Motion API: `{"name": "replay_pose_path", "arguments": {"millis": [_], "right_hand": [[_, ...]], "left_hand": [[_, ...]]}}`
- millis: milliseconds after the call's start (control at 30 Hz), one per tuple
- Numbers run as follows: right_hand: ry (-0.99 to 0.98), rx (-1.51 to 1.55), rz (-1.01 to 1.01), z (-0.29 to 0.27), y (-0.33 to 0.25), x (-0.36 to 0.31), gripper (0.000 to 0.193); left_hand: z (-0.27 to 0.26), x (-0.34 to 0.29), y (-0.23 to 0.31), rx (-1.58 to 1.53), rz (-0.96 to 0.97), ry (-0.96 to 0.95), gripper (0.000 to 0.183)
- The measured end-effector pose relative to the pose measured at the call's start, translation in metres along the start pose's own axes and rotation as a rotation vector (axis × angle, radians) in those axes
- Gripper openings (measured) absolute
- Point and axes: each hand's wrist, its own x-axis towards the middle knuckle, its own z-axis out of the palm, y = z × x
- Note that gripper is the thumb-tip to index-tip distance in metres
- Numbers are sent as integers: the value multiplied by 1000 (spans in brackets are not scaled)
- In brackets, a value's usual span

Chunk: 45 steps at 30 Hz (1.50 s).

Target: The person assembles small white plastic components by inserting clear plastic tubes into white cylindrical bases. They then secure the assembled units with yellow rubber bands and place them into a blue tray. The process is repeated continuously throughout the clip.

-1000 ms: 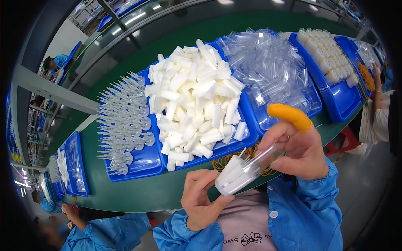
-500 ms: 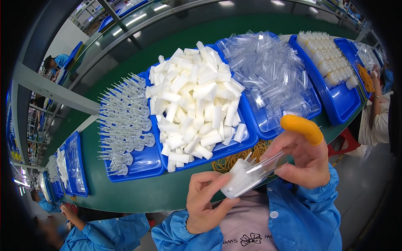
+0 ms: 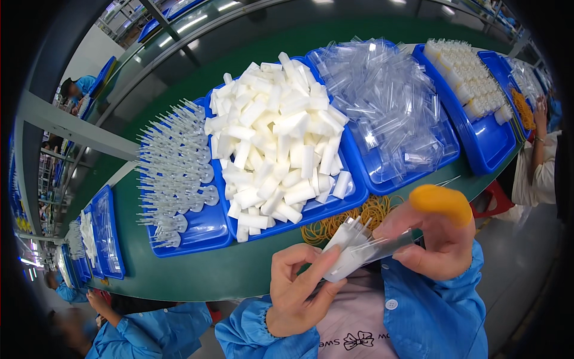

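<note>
Gripping clear sleeve (image 3: 382,246) in right hand (image 3: 439,242), left hand (image 3: 299,287) pinching white sticks (image 3: 347,248) at its mouth, lower centre, feeding them in.

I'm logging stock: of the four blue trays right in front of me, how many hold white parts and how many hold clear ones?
White-part trays: 2 (stick tray, capped-piece tray)
Clear-part trays: 2 (stemmed-piece tray, tube tray)
Total: 4
</note>
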Motion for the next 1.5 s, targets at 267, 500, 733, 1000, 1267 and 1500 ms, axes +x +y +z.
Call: {"name": "replay_pose_path", "arguments": {"millis": [267, 500, 733, 1000, 1267, 1500], "right_hand": [[-37, -7, 12, 4, 0, 8, 52], [64, -14, 19, 1, 7, 12, 37], [178, -26, 250, 1, 21, 6, 32], [136, -87, 129, -1, 35, 0, 25], [118, -224, 30, 9, 44, -17, 25], [171, -134, 72, 27, 46, -26, 26]], "left_hand": [[-1, -4, -6, -31, 52, -27, 50], [3, -1, -8, -228, -93, 199, 42], [5, -2, -30, -419, -178, 157, 44], [4, -3, -31, -838, -383, 278, 47], [6, -15, -44, -723, -252, 219, 43], [7, -19, -39, -734, -245, 165, 44]]}}
